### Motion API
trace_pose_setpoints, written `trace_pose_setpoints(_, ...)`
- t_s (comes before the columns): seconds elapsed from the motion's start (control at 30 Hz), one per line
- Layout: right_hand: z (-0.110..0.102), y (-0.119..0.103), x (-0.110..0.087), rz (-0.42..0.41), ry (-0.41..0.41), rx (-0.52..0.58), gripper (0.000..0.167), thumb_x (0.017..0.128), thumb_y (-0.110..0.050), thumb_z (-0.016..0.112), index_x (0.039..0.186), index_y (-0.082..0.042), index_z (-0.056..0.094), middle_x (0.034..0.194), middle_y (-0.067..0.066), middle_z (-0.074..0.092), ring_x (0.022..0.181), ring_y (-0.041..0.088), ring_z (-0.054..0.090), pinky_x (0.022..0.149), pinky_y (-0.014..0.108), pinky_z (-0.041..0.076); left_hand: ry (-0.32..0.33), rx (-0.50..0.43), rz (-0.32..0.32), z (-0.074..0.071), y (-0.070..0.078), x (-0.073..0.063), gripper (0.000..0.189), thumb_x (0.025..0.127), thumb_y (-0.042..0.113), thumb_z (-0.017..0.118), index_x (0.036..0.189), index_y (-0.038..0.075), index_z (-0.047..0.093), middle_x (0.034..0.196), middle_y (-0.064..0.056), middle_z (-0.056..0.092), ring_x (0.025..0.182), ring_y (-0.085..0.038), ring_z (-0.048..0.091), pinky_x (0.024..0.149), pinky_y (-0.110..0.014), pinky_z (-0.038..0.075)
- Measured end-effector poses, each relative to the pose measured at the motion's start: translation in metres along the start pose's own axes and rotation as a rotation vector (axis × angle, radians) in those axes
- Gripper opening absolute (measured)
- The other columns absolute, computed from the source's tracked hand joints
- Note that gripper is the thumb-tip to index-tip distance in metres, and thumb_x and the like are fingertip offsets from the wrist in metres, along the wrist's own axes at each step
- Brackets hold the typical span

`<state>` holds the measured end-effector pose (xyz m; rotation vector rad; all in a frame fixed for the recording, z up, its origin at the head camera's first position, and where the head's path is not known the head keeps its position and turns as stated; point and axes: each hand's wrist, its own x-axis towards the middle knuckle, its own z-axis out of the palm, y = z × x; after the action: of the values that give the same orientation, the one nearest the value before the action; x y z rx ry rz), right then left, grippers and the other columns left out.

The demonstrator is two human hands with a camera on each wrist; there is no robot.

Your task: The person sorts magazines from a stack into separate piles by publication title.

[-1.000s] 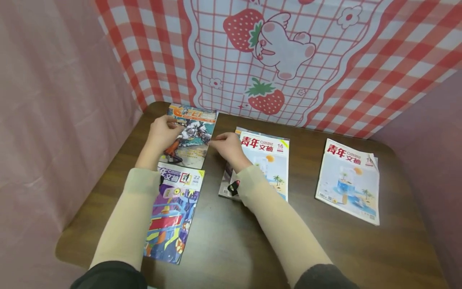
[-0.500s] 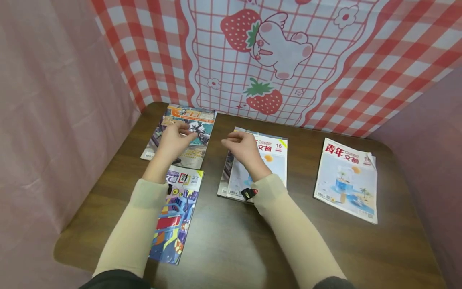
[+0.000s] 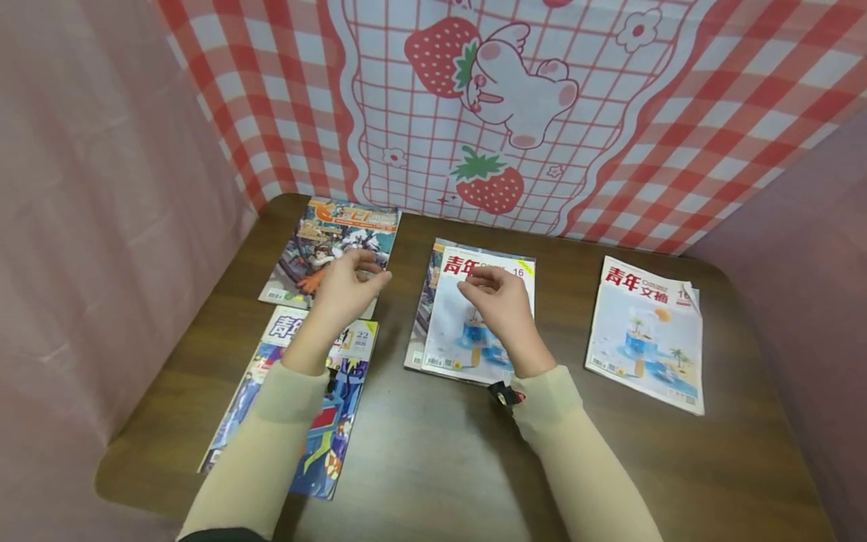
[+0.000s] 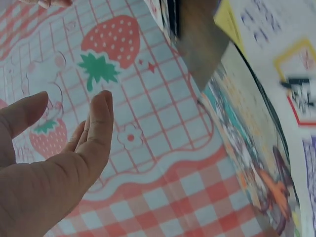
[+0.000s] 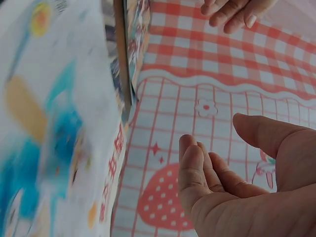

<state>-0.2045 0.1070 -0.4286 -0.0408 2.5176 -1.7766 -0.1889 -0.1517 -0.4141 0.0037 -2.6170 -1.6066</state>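
Note:
My left hand (image 3: 347,292) is raised over the left-hand magazines, fingers loosely bent and apart from the thumb, with nothing between them. Behind it lies a magazine with an orange title (image 3: 305,252); nearer me is a purple, colourful magazine (image 3: 348,395), partly covered by my left forearm. In the middle, a white magazine with red characters (image 3: 443,331) lies on another magazine (image 3: 415,350) whose left edge shows. Above this stack hovers my right hand (image 3: 503,310), thumb and fingers parted and holding nothing. Both wrist views show this gap, in the left hand (image 4: 64,163) and right hand (image 5: 232,182).
Another white magazine (image 3: 643,339), its top right corner lifted, lies on the right of the brown wooden table (image 3: 433,452). A red-checked strawberry cloth (image 3: 291,98) hangs behind the table. Pink curtain (image 3: 88,188) closes off the left side.
Both hands have drawn back toward me and to the right, away from the orange-titled magazine. More of its cover is now uncovered. The magazines have stayed where they lay.

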Motion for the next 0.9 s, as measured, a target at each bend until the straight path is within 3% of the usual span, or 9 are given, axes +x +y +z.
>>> trace_pose_setpoints(0.37, -0.041, 0.023, -0.028, -0.021, 0.116, 0.002, 0.043, 0.095, -0.020, 0.075, 0.129, 0.002, 0.063, 0.119, 0.014, 0.068, 0.109, 0.024, 0.065, 0.093, 0.037, 0.054, -0.015, -0.072, 0.008, 0.028, 0.003, -0.019, 0.042, 0.093, 0.012, 0.073, 0.129, -0.006, 0.059, 0.111, -0.019, 0.067, 0.100, -0.031, 0.064, 0.088, -0.041, 0.055)
trace_pose_setpoints(0.63, -0.065, 0.043, -0.048, 0.029, 0.219, -0.030, 0.046, 0.094, -0.021, 0.076, 0.131, 0.003, 0.062, 0.121, 0.016, 0.067, 0.109, 0.025, 0.065, 0.092, 0.027, 0.053, -0.026, -0.063, -0.020, 0.036, 0.003, -0.029, 0.046, 0.091, 0.010, 0.075, 0.130, -0.008, 0.058, 0.115, -0.023, 0.066, 0.101, -0.034, 0.066, 0.087, -0.042, 0.057)
trace_pose_setpoints(0.9, -0.082, 0.051, -0.059, 0.061, 0.254, -0.037, 0.050, 0.095, -0.022, 0.075, 0.133, 0.005, 0.060, 0.124, 0.019, 0.066, 0.112, 0.026, 0.065, 0.090, 0.022, 0.053, -0.032, -0.074, -0.024, 0.040, 0.003, -0.032, 0.048, 0.091, 0.009, 0.075, 0.131, -0.008, 0.057, 0.118, -0.024, 0.065, 0.102, -0.034, 0.066, 0.088, -0.043, 0.057)
